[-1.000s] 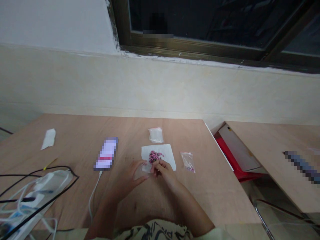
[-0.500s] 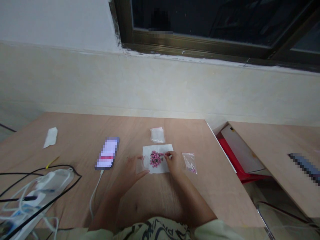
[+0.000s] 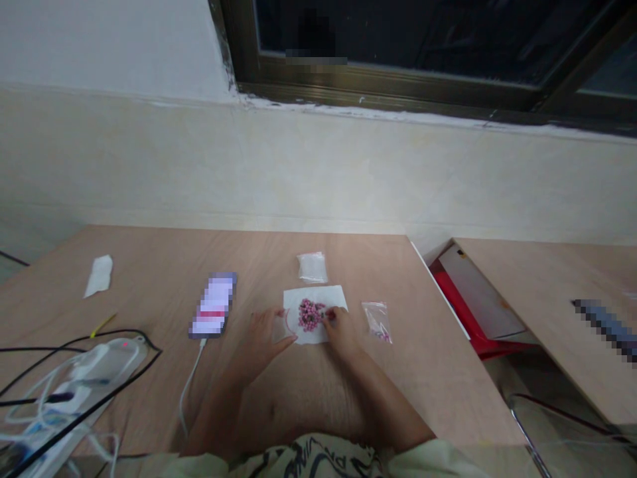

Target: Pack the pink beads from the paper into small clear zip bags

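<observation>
A pile of small pink and dark beads lies on a white sheet of paper on the table. At the paper's left edge rests my left hand, its thumb and forefinger apart. A thin pinkish curved line shows between those fingertips; whether they touch it I cannot tell. My right hand is at the right side of the pile, thumb and fingertips pinched together. What it pinches is too small to make out. Right of the paper lies a clear zip bag with a few pinkish bits inside.
Behind the paper lies a whitish zip bag. A phone on a white cable is to the left, with a paper scrap farther left. A power strip and tangled cables fill the near left. A gap separates a second table.
My right hand has moved from the front of the pile to its right side, then slightly back left against the beads. My left hand stays by the paper's left edge.
</observation>
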`<state>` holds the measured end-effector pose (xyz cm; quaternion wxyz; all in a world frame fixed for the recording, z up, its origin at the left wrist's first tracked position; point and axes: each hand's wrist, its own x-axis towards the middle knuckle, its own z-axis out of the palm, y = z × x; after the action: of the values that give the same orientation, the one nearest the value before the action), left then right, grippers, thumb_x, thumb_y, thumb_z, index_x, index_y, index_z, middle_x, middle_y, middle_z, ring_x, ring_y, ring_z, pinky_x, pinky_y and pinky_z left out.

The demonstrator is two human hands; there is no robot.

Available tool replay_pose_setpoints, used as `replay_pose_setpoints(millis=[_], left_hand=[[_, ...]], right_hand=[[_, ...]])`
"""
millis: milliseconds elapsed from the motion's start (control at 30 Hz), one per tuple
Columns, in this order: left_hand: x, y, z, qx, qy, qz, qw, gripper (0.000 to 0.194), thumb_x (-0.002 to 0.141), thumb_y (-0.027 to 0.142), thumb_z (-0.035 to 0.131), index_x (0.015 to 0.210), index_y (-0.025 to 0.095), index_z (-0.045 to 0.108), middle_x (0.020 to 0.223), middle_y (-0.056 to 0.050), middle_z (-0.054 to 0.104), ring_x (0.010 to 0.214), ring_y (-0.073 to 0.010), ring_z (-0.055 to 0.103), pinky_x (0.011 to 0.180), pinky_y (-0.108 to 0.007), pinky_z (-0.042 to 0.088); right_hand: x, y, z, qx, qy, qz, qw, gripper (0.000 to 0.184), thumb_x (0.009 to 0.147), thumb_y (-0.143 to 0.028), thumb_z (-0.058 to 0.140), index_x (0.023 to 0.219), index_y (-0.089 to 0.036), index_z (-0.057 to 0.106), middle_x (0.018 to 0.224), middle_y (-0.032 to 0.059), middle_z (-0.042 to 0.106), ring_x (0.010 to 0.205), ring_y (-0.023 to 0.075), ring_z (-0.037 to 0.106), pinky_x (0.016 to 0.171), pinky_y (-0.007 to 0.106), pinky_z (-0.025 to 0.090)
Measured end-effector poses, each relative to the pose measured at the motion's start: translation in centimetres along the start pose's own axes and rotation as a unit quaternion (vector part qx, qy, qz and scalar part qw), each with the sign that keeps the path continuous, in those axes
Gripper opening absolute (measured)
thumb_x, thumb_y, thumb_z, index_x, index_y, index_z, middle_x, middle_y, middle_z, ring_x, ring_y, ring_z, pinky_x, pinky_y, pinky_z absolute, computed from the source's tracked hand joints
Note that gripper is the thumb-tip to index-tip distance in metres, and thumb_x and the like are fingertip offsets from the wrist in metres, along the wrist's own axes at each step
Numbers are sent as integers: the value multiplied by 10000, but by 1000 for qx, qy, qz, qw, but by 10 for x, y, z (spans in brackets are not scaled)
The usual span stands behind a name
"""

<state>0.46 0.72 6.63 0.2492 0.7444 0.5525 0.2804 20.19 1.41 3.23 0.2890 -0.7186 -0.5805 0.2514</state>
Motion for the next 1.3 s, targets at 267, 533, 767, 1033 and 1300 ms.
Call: replay_pose_setpoints(millis=[267,533,767,1033,1300], left_hand=[[-10,1,0,-8,-29,-20,999,456,624,361,605,1014,156,486,1017,-98,575,986,-265,506,875,-427,354],[-2,3,2,5,-14,-4,1000,434,596,319,638,969,135,515,984,-108,590,955,-272,523,838,-416,372],[12,-2,14,23,-23,16,999,455,581,361,636,979,180,510,980,-76,598,927,-255,534,816,-423,382],[5,-5,10,15,9,19,1000,433,575,345,645,956,179,522,939,-70,604,906,-250,539,803,-432,402],[0,-8,13,38,-15,6,999,432,628,320,618,1012,179,480,1004,-78,574,972,-246,510,866,-434,358]], right_hand=[[4,1,5,-23,-14,-14,1000,86,692,-143,507,751,-130,568,769,72,580,698,140,533,636,220,399],[8,2,7,-24,5,-27,999,89,709,-142,473,721,-135,561,758,78,579,704,153,528,640,239,396],[-1,-34,-6,130,-63,-122,982,50,712,-193,512,727,-162,549,707,19,576,630,121,521,602,219,402],[16,-23,-18,-70,-10,-27,997,117,708,-171,528,807,-148,586,835,88,603,772,174,550,688,268,386],[18,-22,-17,-28,-21,-33,999,107,741,-202,508,745,-151,602,792,59,609,744,151,545,669,247,386]])
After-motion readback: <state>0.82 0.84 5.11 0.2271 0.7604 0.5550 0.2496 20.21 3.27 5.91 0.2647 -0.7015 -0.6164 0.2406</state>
